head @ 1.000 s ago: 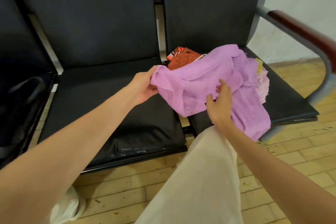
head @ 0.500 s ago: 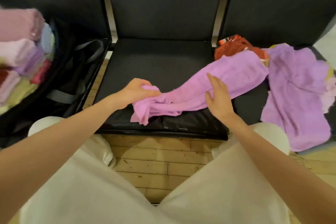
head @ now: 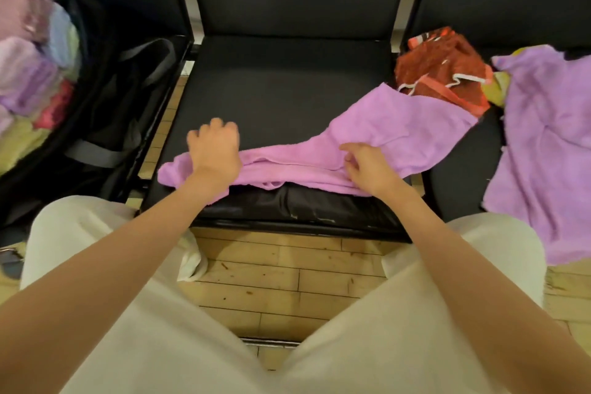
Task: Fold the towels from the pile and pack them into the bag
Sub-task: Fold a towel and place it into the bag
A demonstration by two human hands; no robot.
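Purple terry cloth is being stretched across the middle black seat (head: pixel 281 89) at the centre of the frame: one purple towel (head: pixel 393 134) is lying in a long rumpled band from the seat's front left edge up toward the right, where its far end is reaching the gap beside the next seat. Its left end is being pressed down by the left hand (head: pixel 215 145), whose fingers are curled with the knuckles up; whether cloth is being gripped under them cannot be told. Just right of centre, a fold of the same towel is being pinched by the right hand (head: pixel 367 166), its fingers bent and the fingertips closed on the fabric.

At the upper right, the pile (head: pixel 447 64) is being shown on the neighbouring seat: a red towel with white edging is lying crumpled, a bit of yellow cloth is peeking out beside it, and a second purple towel (head: pixel 550 150) is hanging spread over the seat's front edge at the right border.

At the left of the frame, the black bag (head: pixel 105 112) is standing open on another seat, with grey straps lying across it; folded towels (head: pixel 32 67) in pink, lilac, pale blue, red and yellow are being held packed inside it along the left border.

Cream trousers (head: pixel 198 339) are filling the bottom of the frame, and a wooden floor (head: pixel 271 278) is being seen between the knees.
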